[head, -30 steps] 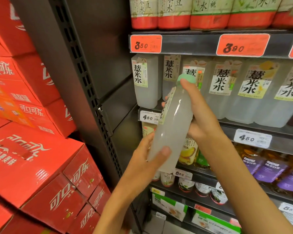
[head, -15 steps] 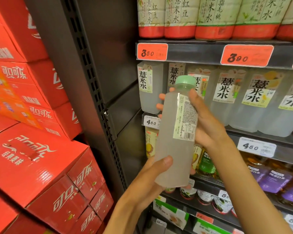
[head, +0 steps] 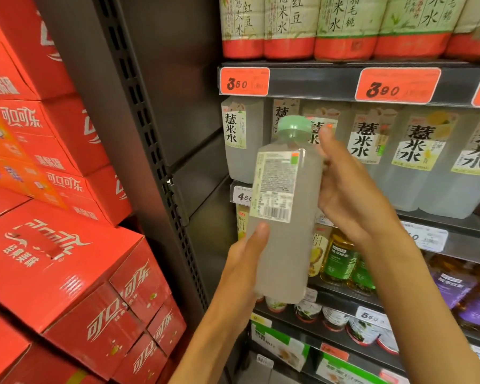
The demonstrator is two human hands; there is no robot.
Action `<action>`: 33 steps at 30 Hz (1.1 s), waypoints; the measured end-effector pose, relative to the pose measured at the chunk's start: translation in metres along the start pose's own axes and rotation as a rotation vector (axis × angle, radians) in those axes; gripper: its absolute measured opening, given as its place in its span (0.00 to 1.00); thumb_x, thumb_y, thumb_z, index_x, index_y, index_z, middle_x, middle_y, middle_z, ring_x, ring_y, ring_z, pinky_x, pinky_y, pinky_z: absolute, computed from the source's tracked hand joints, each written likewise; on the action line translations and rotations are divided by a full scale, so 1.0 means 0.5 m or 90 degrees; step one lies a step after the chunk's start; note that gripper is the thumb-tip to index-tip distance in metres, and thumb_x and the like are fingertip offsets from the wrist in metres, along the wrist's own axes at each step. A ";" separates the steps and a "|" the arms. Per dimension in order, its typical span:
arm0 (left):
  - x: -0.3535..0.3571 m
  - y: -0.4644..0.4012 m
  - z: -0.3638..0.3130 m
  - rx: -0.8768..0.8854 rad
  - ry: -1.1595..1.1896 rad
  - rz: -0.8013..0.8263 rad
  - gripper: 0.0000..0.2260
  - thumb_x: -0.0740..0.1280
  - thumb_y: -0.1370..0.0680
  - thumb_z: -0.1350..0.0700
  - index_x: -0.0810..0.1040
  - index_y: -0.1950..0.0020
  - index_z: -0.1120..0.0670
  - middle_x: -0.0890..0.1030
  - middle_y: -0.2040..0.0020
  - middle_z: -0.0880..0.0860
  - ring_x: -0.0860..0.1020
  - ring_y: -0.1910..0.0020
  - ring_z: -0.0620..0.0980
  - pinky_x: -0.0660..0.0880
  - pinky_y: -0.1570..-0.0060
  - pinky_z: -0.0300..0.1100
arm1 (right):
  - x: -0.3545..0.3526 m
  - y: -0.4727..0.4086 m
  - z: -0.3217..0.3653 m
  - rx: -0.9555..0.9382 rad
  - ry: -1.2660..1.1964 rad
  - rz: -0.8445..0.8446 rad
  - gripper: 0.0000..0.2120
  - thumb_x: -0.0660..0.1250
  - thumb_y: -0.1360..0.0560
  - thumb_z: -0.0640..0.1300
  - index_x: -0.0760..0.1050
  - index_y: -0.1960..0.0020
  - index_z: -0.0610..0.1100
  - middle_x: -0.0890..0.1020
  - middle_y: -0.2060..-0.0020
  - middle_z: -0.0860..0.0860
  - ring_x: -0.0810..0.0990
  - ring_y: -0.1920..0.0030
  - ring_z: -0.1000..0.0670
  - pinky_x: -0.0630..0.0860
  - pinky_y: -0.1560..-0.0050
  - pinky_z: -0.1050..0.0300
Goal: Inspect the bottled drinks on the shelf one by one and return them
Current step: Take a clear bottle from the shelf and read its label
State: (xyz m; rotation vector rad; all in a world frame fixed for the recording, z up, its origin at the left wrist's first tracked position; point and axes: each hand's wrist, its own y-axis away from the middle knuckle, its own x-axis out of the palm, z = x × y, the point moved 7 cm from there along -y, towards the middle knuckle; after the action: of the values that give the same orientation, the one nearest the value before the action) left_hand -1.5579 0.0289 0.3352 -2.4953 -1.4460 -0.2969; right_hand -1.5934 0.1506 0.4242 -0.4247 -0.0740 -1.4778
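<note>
i see the bottle (head: 284, 239) upright between both hands; left hand (head: 243, 261) grips its base; right hand (head: 344, 195) clasps its shoulder

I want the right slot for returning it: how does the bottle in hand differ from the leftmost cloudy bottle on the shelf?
The held bottle is tilted, its barcode label facing the camera; the shelf bottle stands upright, showing large black characters. The held one's green cap shows; the shelf one's top is hidden. Both hold the same cloudy whitish drink.
</note>
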 end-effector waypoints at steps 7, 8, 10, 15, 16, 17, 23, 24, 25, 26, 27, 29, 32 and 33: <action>0.051 0.012 0.021 -0.109 0.206 0.131 0.31 0.61 0.24 0.35 0.69 0.29 0.54 0.81 0.47 0.58 0.82 0.52 0.54 0.80 0.54 0.48 | 0.045 -0.022 -0.045 0.118 -0.285 0.099 0.34 0.73 0.35 0.61 0.74 0.36 0.43 0.78 0.38 0.40 0.76 0.37 0.40 0.74 0.38 0.41; 0.046 0.011 0.028 -0.110 0.185 0.119 0.32 0.60 0.24 0.35 0.66 0.27 0.54 0.80 0.46 0.58 0.81 0.50 0.54 0.79 0.51 0.50 | 0.046 -0.024 -0.048 0.121 -0.269 0.099 0.31 0.72 0.32 0.61 0.75 0.37 0.44 0.80 0.40 0.41 0.79 0.40 0.40 0.78 0.43 0.44; 0.023 0.007 0.039 -0.087 0.096 0.072 0.34 0.57 0.25 0.32 0.63 0.26 0.52 0.79 0.42 0.58 0.80 0.45 0.54 0.77 0.45 0.51 | 0.035 -0.027 -0.049 0.107 -0.199 0.057 0.24 0.66 0.29 0.59 0.76 0.39 0.44 0.83 0.46 0.44 0.83 0.46 0.44 0.81 0.52 0.49; -0.009 0.012 0.038 -0.075 -0.032 0.019 0.39 0.66 0.37 0.26 0.68 0.30 0.42 0.79 0.38 0.46 0.77 0.38 0.46 0.76 0.41 0.43 | 0.014 -0.018 -0.040 0.015 0.054 -0.064 0.14 0.68 0.25 0.53 0.77 0.44 0.46 0.83 0.60 0.51 0.83 0.58 0.54 0.79 0.62 0.60; -0.011 0.012 0.037 -0.070 -0.036 0.014 0.37 0.68 0.37 0.27 0.69 0.32 0.40 0.80 0.40 0.43 0.78 0.40 0.42 0.77 0.45 0.37 | 0.014 -0.018 -0.039 0.013 0.090 -0.085 0.16 0.69 0.25 0.54 0.76 0.43 0.45 0.83 0.60 0.52 0.83 0.59 0.55 0.78 0.62 0.61; -0.010 0.012 0.036 -0.065 -0.040 0.020 0.33 0.69 0.36 0.30 0.70 0.34 0.40 0.81 0.42 0.42 0.78 0.42 0.41 0.77 0.48 0.34 | 0.015 -0.019 -0.039 0.014 0.129 -0.097 0.19 0.69 0.26 0.56 0.75 0.41 0.46 0.83 0.58 0.51 0.83 0.57 0.55 0.78 0.60 0.60; 0.009 0.015 0.024 -0.101 0.148 0.042 0.32 0.74 0.36 0.34 0.77 0.36 0.45 0.82 0.43 0.53 0.80 0.44 0.52 0.75 0.43 0.51 | 0.018 -0.025 -0.040 0.033 0.104 -0.022 0.28 0.67 0.33 0.65 0.76 0.40 0.49 0.84 0.48 0.46 0.83 0.47 0.49 0.79 0.46 0.52; 0.022 0.017 0.020 -0.109 0.222 0.080 0.31 0.74 0.35 0.35 0.77 0.35 0.46 0.81 0.43 0.55 0.80 0.45 0.54 0.73 0.43 0.53 | 0.017 -0.028 -0.042 0.036 0.009 0.000 0.24 0.67 0.31 0.61 0.77 0.41 0.47 0.84 0.49 0.45 0.83 0.48 0.48 0.80 0.47 0.52; 0.038 0.021 0.015 -0.122 0.298 0.129 0.31 0.73 0.32 0.36 0.75 0.33 0.49 0.80 0.42 0.57 0.79 0.45 0.55 0.74 0.43 0.53 | 0.018 -0.031 -0.046 0.051 -0.082 0.018 0.21 0.66 0.28 0.57 0.78 0.41 0.45 0.84 0.50 0.45 0.83 0.48 0.48 0.80 0.48 0.53; 0.055 0.026 0.008 -0.138 0.354 0.174 0.31 0.71 0.30 0.37 0.73 0.31 0.51 0.78 0.42 0.58 0.78 0.45 0.55 0.75 0.43 0.53 | 0.019 -0.035 -0.054 0.076 -0.157 0.032 0.19 0.66 0.27 0.54 0.77 0.41 0.44 0.84 0.51 0.45 0.83 0.49 0.47 0.80 0.49 0.53; 0.070 0.031 0.005 -0.153 0.384 0.205 0.31 0.68 0.28 0.37 0.72 0.31 0.53 0.76 0.41 0.58 0.77 0.45 0.55 0.75 0.43 0.52 | 0.021 -0.038 -0.065 0.108 -0.216 0.044 0.18 0.66 0.26 0.52 0.75 0.41 0.43 0.84 0.52 0.44 0.83 0.49 0.46 0.80 0.49 0.51; 0.091 0.036 0.007 -0.181 0.415 0.235 0.32 0.65 0.26 0.36 0.71 0.30 0.56 0.75 0.41 0.59 0.77 0.44 0.56 0.74 0.41 0.54 | 0.026 -0.043 -0.083 0.165 -0.273 0.068 0.17 0.66 0.26 0.49 0.74 0.42 0.41 0.84 0.51 0.40 0.83 0.47 0.42 0.79 0.45 0.46; 0.109 0.045 0.002 -0.204 0.474 0.262 0.34 0.62 0.25 0.35 0.69 0.29 0.59 0.76 0.41 0.61 0.77 0.41 0.60 0.69 0.36 0.59 | 0.024 -0.050 -0.102 0.234 -0.264 0.046 0.18 0.66 0.28 0.45 0.73 0.40 0.39 0.83 0.50 0.38 0.84 0.50 0.41 0.81 0.50 0.47; 0.112 0.046 -0.003 -0.205 0.497 0.263 0.34 0.61 0.25 0.35 0.70 0.30 0.59 0.76 0.41 0.61 0.77 0.41 0.60 0.69 0.35 0.59 | 0.019 -0.051 -0.111 0.259 -0.246 0.025 0.15 0.65 0.27 0.44 0.73 0.43 0.40 0.82 0.50 0.38 0.83 0.51 0.41 0.81 0.51 0.47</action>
State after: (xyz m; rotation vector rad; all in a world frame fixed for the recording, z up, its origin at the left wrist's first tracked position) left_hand -1.5106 0.0634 0.3509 -2.3734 -0.5940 -1.3112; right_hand -1.6289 0.1228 0.3816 -0.3701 -0.6569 -1.2845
